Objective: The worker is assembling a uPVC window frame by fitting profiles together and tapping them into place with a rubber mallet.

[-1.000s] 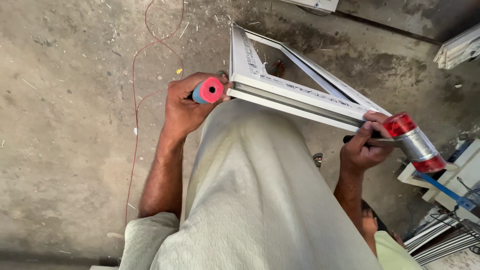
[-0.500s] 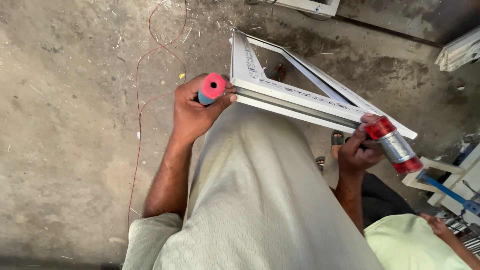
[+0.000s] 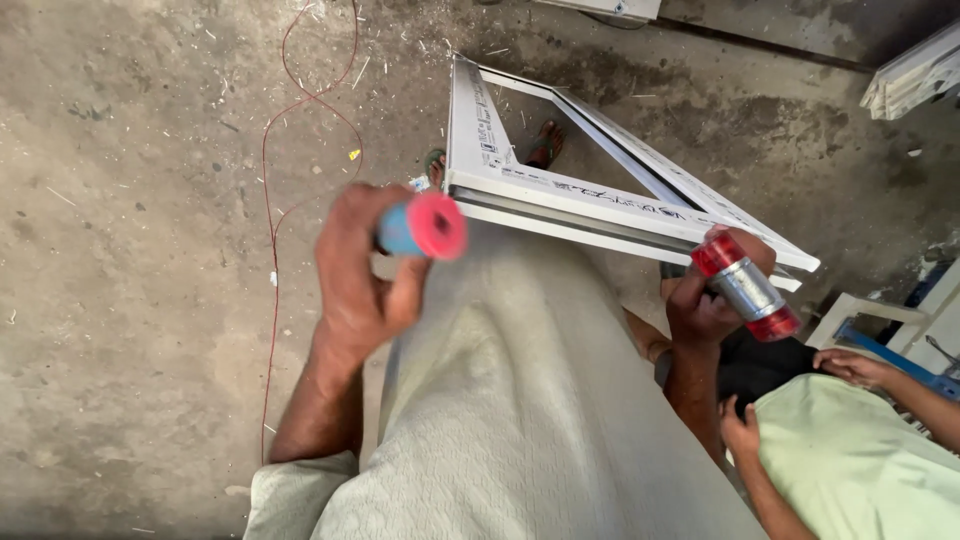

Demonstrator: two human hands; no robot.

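Observation:
A white window frame (image 3: 560,190) leans with its near edge against my pale robe, its far corner down by the concrete floor. My left hand (image 3: 360,280) is raised just left of the frame's near corner and grips a blue handle with a red end cap (image 3: 425,225), blurred and pointing up at the camera. My right hand (image 3: 700,305) is at the frame's right corner. It is closed around a mallet head (image 3: 745,288), a short metal cylinder with red caps at both ends.
A sandalled foot (image 3: 545,145) shows through the frame's opening. Another person in a pale green shirt (image 3: 860,470) crouches at the lower right, one hand (image 3: 850,365) near a white stand with a blue bar (image 3: 890,345). A red wire (image 3: 275,230) trails across the floor; white profiles (image 3: 915,80) lie top right.
My left hand has lifted the blue handle off the frame's corner, up and to the left. The other person has come further into view at the lower right.

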